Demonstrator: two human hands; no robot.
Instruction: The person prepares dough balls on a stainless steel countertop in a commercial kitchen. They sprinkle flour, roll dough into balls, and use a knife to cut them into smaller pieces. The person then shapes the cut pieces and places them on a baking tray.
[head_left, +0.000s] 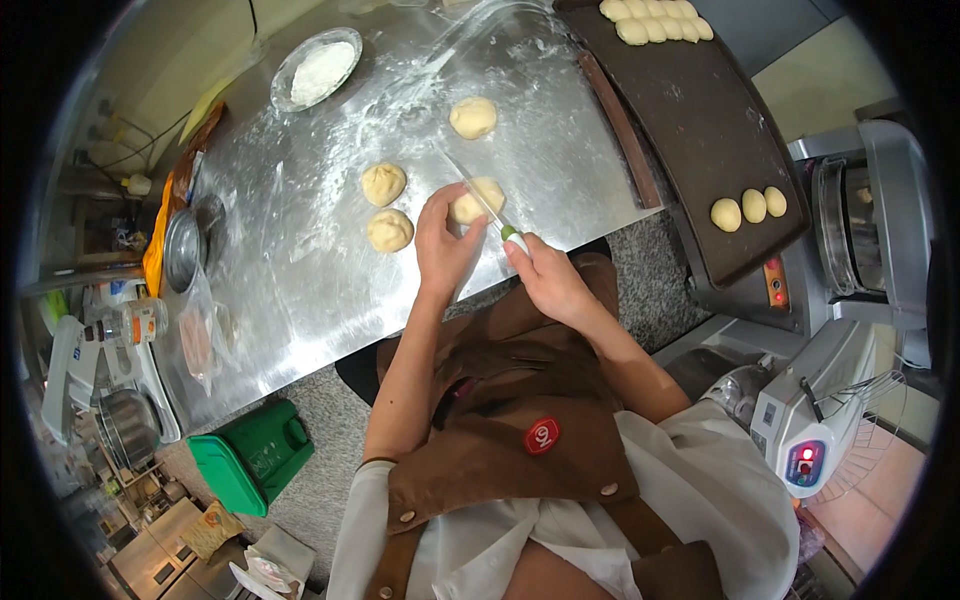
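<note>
In my right hand (551, 277) is a knife (486, 201) with a green and white handle. Its blade lies across the top of a round dough ball (466, 211); whether it has cut in cannot be made out. My left hand (444, 240) holds that ball from its left side, thumb and fingers curved around it. Two more dough balls with gathered, wrinkled tops, one upper (383, 184) and one lower (390, 230), rest to the left of my left hand. A smoother dough ball (473, 118) sits farther up the steel table (300, 255).
A metal bowl of flour (322, 73) stands at the table's upper left. Right of the table, a dark baking tray (675, 112) bears several small dough pieces. A brown strip (619, 131) lies along the table's right edge. A green bin (251, 457) is on the floor.
</note>
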